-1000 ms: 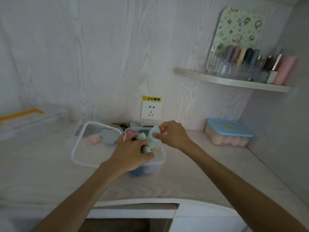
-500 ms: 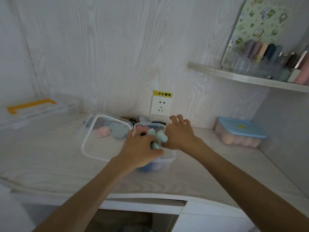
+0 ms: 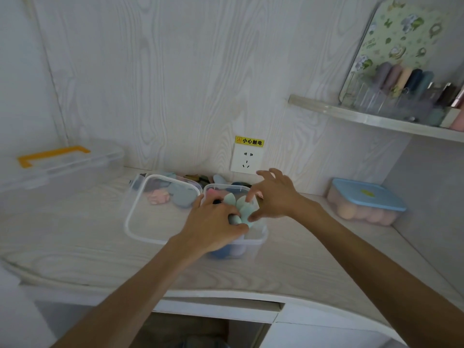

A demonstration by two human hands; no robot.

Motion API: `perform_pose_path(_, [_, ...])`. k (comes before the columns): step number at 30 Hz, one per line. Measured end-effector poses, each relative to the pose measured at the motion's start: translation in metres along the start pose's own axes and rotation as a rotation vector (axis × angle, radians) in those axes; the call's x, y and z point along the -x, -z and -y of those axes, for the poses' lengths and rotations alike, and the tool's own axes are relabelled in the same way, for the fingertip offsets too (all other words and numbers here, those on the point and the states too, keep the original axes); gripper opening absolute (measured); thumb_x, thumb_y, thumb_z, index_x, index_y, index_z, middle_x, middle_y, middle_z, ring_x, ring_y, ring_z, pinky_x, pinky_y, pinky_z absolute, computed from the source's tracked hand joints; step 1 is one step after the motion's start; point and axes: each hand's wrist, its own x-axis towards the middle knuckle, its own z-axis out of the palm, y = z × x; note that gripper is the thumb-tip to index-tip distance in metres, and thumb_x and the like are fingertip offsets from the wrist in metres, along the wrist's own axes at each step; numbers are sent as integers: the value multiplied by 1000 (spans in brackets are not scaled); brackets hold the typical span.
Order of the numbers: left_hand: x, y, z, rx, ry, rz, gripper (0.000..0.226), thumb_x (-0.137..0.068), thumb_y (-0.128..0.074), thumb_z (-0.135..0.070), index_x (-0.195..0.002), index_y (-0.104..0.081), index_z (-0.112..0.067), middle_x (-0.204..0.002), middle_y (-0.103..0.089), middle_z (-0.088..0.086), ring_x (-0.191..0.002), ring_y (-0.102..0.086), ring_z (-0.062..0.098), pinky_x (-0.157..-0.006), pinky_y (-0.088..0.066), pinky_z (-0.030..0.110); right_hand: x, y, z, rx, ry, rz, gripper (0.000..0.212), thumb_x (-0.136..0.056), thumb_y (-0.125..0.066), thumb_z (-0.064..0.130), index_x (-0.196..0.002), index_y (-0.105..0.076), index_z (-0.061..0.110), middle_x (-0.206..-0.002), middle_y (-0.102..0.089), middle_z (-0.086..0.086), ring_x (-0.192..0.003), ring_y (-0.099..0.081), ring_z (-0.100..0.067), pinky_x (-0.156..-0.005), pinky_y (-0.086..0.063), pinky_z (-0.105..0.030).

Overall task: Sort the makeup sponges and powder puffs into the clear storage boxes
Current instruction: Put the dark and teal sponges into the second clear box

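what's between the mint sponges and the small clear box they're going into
Nothing visible. The mint sponges sit over the open small clear box, held by the left hand and touched by the right hand.

One head-worn wide-angle view looks forward and down, close over the desk [image 3: 75, 247] toward the wall
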Motion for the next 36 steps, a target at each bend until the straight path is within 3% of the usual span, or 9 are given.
perform_pose_path(5, [2,2,-1,6,2,8,55,-66,-37,-56,-107,-66,-33,-106,-51,-13,-124,-30,11,-107,-20,35,-8,-9,5,36,7,-13,37,-78,-71,42,-110,-69,24,-153,-28,-1,-146,-7,-27,-117,-5,-49])
perform_pose_path(12, [2,3,-2,-4,36,29,47,-73,-44,-58,-106,-67,-32,-109,-53,-9,-125,-30,10,-108,-19,34,-6,-24,10,76,-18,-56,35,-75,-74,41,-105,-70,22,-144,-42,-3,-141,-23,-26,-115,-14,-46])
perform_pose_path(17, [6,9,1,-40,27,30,35,-80,-52,-49,-105,-66,-29,-104,-54,-10,-123,-33,10,-108,-22,36,-7,-15,2,-60,-67,-158,38,-65,-79,50,-95,-73,28,-95,-52,2,-111,-50,-24,-94,-39,-38])
perform_pose_path(21, [12,12,4,-65,17,33,51,-72,-42,-57,-107,-66,-29,-104,-54,-8,-120,-36,10,-105,-24,34,-10,-30,12,-51,-55,-98,42,-67,-79,45,-99,-72,19,-106,-63,-1,-108,-52,-22,-85,-43,-34])
perform_pose_path(26, [17,18,19,-44,17,25,53,-67,-43,-62,-105,-66,-33,-112,-53,-8,-115,-41,8,-101,-31,31,-10,-20,25,20,84,3,33,-77,-73,41,-102,-72,21,-110,-60,-2,-108,-53,-21,-80,-45,-31])
perform_pose_path(29, [20,22,31,-22,23,1,58,-60,-38,-61,-104,-65,-36,-111,-52,-11,-112,-43,6,-96,-32,26,-20,10,19,-254,100,177,21,-87,-63,34,-99,-71,18,-87,-62,5,-73,-60,-2,-59,-44,-8])
perform_pose_path(31, [22,25,37,-7,11,3,57,-61,-38,-59,-106,-64,-36,-113,-52,-13,-112,-43,5,-93,-32,24,-40,24,4,-438,65,79,17,-91,-57,25,-100,-70,18,-93,-66,5,-83,-63,-3,-71,-48,-12])
perform_pose_path(33, [24,29,42,5,-5,12,64,-58,-31,-61,-108,-63,-37,-116,-50,-15,-112,-43,4,-90,-30,21,-68,18,-13,-351,16,-52,23,-94,-51,19,-110,-67,17,-120,-63,-2,-108,-60,-19,-94,-48,-31])
perform_pose_path(36, [26,31,44,31,-4,13,62,-58,-32,-60,-107,-63,-37,-119,-49,-15,-111,-45,5,-87,-28,19,-93,-10,-20,-173,4,33,35,-99,-43,21,-133,-50,21,-141,-49,-4,-126,-48,-24,-106,-39,-40])
